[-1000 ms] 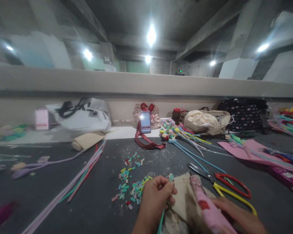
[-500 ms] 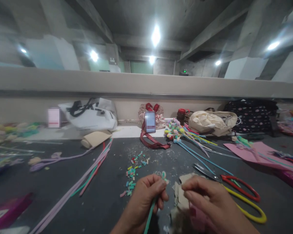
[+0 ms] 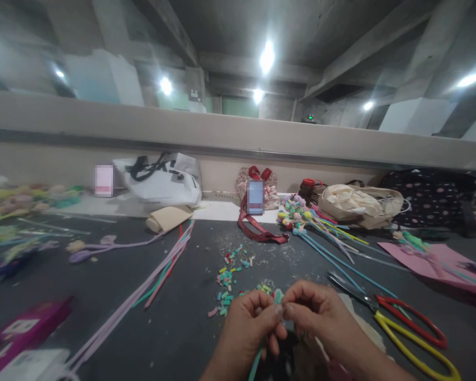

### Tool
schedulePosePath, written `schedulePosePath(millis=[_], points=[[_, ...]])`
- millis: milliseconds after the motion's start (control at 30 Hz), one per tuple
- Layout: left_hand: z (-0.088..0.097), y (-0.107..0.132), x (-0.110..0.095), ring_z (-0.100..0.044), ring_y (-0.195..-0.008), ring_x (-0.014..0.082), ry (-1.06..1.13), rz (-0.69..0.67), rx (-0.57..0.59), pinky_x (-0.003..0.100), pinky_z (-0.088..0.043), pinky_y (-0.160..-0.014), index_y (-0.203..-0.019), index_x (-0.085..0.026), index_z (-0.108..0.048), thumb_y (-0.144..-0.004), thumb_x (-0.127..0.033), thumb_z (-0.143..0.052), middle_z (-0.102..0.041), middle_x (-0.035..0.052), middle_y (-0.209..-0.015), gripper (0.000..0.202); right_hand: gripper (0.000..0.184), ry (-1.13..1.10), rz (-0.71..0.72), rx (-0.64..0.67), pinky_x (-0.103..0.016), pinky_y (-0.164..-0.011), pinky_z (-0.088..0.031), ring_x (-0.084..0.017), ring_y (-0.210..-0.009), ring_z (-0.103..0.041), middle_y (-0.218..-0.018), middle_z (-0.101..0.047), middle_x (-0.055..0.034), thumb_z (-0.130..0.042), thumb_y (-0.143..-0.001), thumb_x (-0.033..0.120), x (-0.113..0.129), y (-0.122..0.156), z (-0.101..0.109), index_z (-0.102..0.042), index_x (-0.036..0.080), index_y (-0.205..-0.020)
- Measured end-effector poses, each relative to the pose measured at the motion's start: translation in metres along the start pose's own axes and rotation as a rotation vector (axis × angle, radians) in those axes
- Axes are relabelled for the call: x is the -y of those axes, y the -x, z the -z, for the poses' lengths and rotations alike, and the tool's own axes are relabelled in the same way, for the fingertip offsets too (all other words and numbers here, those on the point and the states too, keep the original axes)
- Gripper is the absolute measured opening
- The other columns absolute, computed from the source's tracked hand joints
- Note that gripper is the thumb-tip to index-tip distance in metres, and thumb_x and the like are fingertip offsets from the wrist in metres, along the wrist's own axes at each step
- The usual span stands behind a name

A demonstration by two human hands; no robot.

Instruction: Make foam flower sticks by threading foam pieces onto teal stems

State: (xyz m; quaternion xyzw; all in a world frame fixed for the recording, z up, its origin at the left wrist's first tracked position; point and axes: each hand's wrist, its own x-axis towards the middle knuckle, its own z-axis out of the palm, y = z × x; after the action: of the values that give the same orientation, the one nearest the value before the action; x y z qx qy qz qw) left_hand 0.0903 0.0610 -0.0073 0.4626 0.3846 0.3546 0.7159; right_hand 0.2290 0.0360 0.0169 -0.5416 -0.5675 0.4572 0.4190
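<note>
My left hand [image 3: 256, 320] is closed in a pinch round a green pipe cleaner [image 3: 255, 365], whose stem hangs down below the fingers. At its top sits a small curled green and pale head [image 3: 278, 296], just above the left thumb. My right hand [image 3: 313, 309] meets the left there, thumb and forefinger pinched against the head's right side. The fingertips partly hide what they grip. Short cut pieces of pipe cleaner [image 3: 225, 296] in several colours lie left of and beyond the hands. To the right rest large scissors [image 3: 375, 307] with one red and one yellow handle.
Long lilac pipe cleaners [image 3: 122, 301] lie at the left, near a magenta box [image 3: 35, 330]. A bunch of pipe-cleaner flowers [image 3: 295, 211] is at the back. Behind stand a white bag [image 3: 166, 182], a floral pouch [image 3: 241, 182] with a phone-like panel [image 3: 256, 196], and a cream bag [image 3: 353, 203].
My right hand has moved left from beside the beige scrap to the pipe cleaner's head, and its fingers have closed. The left hand still grips the stem. The view has shifted slightly.
</note>
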Motion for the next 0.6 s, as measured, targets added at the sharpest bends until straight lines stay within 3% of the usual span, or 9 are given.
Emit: schedulePosePath(millis=[367,600], points=[[0.005,-0.0011,0.0053,-0.039,-0.029,0.0034,0.187,0.067,0.088,0.015,-0.021,-0.031,-0.055,-0.013,-0.052,-0.061,-0.044,-0.061,-0.053,-0.0025,-0.04,0.032,0.009,0.057,0.045,0.032,-0.017,-0.045,-0.034,-0.007,-0.047,-0.046,-0.052,-0.052,0.0044,-0.054,-0.073,0.022,-0.0072,-0.0003,-0.0006,-0.057,0.014,-0.069],[0.0043,-0.0003,0.0049,-0.035,-0.026,0.002,0.249,0.099,0.166,0.014,-0.018,-0.029,-0.05,-0.012,-0.051,-0.061,-0.043,-0.062,-0.046,-0.0035,-0.033,0.034,0.009,-0.034,0.034,0.107,-0.016,-0.047,-0.034,-0.006,-0.048,-0.045,-0.053,-0.052,0.0046,-0.05,-0.076,0.019,-0.0053,0.0037,-0.0013,-0.053,0.015,-0.068]])
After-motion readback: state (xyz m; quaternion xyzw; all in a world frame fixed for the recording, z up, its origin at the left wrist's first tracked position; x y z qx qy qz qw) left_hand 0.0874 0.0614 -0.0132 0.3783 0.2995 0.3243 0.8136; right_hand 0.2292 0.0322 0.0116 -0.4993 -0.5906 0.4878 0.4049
